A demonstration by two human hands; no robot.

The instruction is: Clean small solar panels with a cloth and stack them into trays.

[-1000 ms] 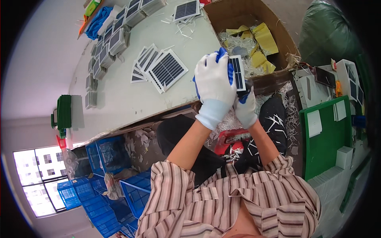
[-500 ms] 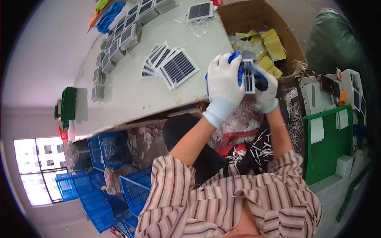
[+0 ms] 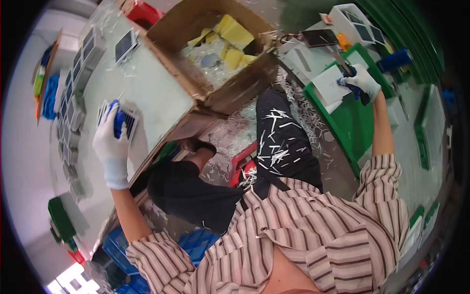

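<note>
My left hand [image 3: 111, 138], in a white glove with blue palm, is over the table at the left. Its closed fingers grip at small solar panels [image 3: 130, 122], dark with white borders; the hand hides part of them. Far to the right, my right hand [image 3: 363, 84], gloved alike, is curled around a narrow grey tool [image 3: 342, 60] that sticks out past the fingers; its kind is unclear. That hand is above a green tray [image 3: 350, 130], its fingertips close to white flat pieces [image 3: 329, 87] lying there.
Stacked solar panels [image 3: 76, 105] line the table's far left. A cardboard box [image 3: 235, 90] with yellow scraps and clear film stands between the tables. A phone [image 3: 319, 37] and blue roll [image 3: 394, 60] lie at the right. White strips cover my trouser leg [image 3: 281, 132].
My hands were together over the box's near edge, around a solar panel. They have parted: left hand to the panels on the table, right hand to the green tray. The view has turned right.
</note>
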